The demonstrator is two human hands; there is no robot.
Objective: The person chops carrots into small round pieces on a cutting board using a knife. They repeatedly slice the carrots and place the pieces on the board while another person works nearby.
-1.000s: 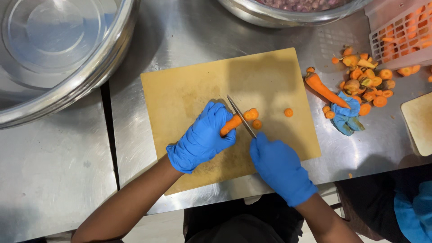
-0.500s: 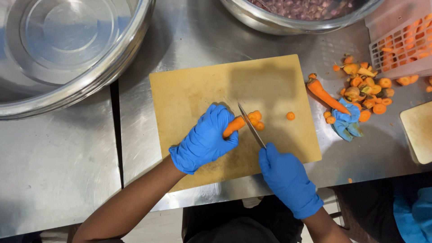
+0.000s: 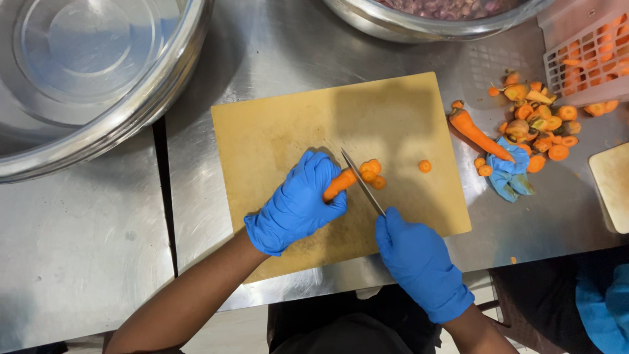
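Note:
A yellow cutting board (image 3: 282,124) lies on a steel counter. My left hand (image 3: 298,200), in a blue glove, pins down a short carrot piece (image 3: 339,184) near the board's middle. My right hand (image 3: 416,252), also gloved in blue, grips a knife (image 3: 362,182) whose blade is set across the carrot's cut end. A few cut carrot rounds (image 3: 372,172) lie just right of the blade, and one more slice (image 3: 425,166) sits farther right on the board.
A large steel bowl (image 3: 92,72) fills the top left. Another steel bowl (image 3: 432,16) with dark contents is at the top. Right of the board: a whole carrot (image 3: 478,134), carrot scraps (image 3: 540,121), a crumpled blue glove (image 3: 511,174), a pink crate (image 3: 590,52), another board's corner (image 3: 612,183).
The knife keeps slicing at the carrot's end and more rounds have gathered beside the blade. The carrot piece looks shorter. The view has shifted slightly.

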